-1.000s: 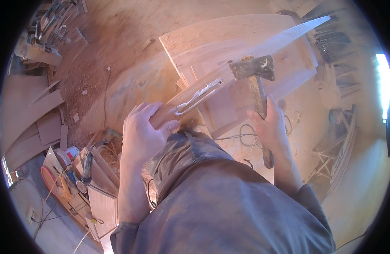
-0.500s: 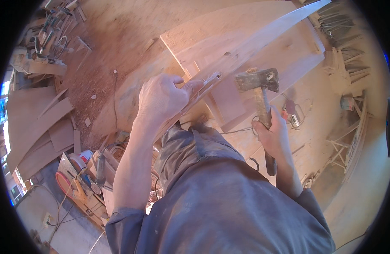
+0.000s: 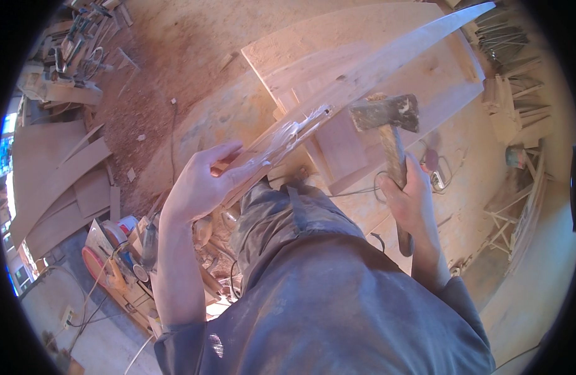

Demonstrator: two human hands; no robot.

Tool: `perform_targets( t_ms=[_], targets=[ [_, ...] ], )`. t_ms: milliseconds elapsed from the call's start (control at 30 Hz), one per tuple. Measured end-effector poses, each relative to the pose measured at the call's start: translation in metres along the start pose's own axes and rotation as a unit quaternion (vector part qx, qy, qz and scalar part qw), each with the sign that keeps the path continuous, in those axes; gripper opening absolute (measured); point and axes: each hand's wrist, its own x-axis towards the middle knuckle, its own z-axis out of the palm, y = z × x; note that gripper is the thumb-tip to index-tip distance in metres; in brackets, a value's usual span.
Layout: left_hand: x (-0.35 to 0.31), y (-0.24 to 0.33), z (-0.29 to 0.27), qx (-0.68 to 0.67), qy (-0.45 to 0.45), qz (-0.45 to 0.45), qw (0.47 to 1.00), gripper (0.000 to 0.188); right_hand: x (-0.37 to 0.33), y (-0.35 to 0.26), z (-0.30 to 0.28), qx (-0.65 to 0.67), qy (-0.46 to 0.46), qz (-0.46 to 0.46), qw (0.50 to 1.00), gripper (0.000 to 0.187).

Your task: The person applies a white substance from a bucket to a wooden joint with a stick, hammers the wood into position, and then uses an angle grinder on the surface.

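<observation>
A long, narrow wooden board (image 3: 369, 78) slants from near my waist up to the far right. My left hand (image 3: 200, 181) grips its near part, the thumb on the upper face and the fingers round the left edge. Streaks of white, glue-like paste (image 3: 291, 132) lie on the board just past that hand, beside a small dark hole or knot. In my right hand (image 3: 408, 190) is a hammer, its wooden handle (image 3: 393, 153) held partway along. The heavy, worn hammer head (image 3: 385, 114) is up beside the board's right edge, apart from my left hand.
Behind the board lies a large wooden panel (image 3: 338, 37). Thin curved sheets (image 3: 56, 169) lean at the left, above cluttered tools and an orange-handled saw (image 3: 116, 278). Cords (image 3: 173, 134) cross the dusty floor. Wood offcuts (image 3: 510, 115) and a rack (image 3: 516, 215) stand at the right.
My left hand has slid down the board toward my body, uncovering more of the white paste. The hammer has barely shifted in my right hand.
</observation>
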Motion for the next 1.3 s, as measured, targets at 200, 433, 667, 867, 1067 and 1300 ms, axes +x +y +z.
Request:
perform_targets(
  t_ms=[200,433,667,867,1067,1300],
  targets=[
    [-0.011,-0.008,0.019,-0.15,0.052,-0.021,0.987,0.05,0.019,-0.011,-0.002,-0.089,0.015,-0.083,0.992,0.033],
    [-0.009,-0.025,0.03,-0.274,0.052,0.041,0.96,0.055,0.028,-0.029,0.012,-0.157,0.004,-0.143,0.977,0.034],
    [-0.009,-0.052,0.03,-0.291,0.063,0.067,0.952,0.079,0.035,-0.023,0.026,-0.171,-0.007,-0.151,0.974,0.034],
    [-0.011,-0.064,0.029,-0.364,0.057,0.108,0.924,0.09,0.036,-0.019,0.028,-0.194,-0.012,-0.087,0.977,0.036],
    [-0.016,-0.067,0.043,-0.473,0.064,0.112,0.871,0.09,0.031,-0.004,0.028,-0.132,0.031,-0.107,0.985,0.036],
    [-0.03,-0.073,0.055,-0.472,0.102,0.093,0.871,0.088,0.02,-0.014,0.017,-0.089,0.016,-0.025,0.996,0.031]
  ],
)
